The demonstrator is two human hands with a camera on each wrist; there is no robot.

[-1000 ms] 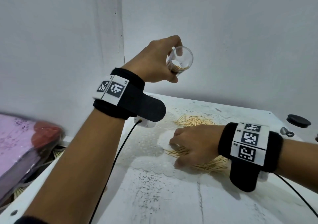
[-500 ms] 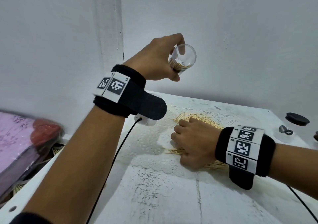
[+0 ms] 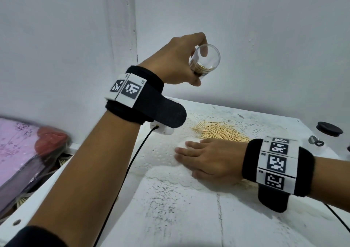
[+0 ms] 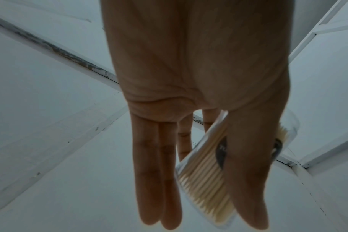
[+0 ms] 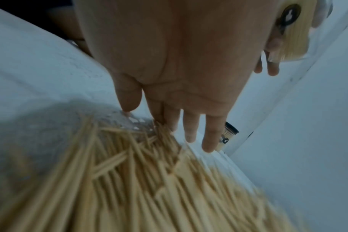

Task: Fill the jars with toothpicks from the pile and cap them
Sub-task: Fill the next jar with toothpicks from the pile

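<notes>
Left hand [image 3: 176, 61] raised well above the white speckled tabletop [image 3: 189, 208], near the wall corner, grip closed round a clear round plastic jar [image 3: 205, 61] tilted with its open mouth toward the camera; thumb and fingers pinching its sides, a layer of pale toothpicks [image 4: 205, 171] lying along its lower wall. Right hand [image 3: 210, 159] flat on the tabletop, palm down, fingers [image 5: 191, 127] straight and spread, holding nothing, resting on the near edge of the loose pile of pale wooden toothpicks [image 3: 219, 132]. Pile spread on a white lace-edged mat [image 3: 164, 152], reaching from under the right palm back toward the wall. Bare tabletop open in front of the right hand and toward the near edge. Black round lid [image 3: 330, 129] on a jar at the far right edge, well apart from both hands. Pink floral bundle [image 3: 20, 148] beyond the left edge of the tabletop, below its level. Black cable [image 3: 132, 163] trailing from the left wrist strap along the left side.
</notes>
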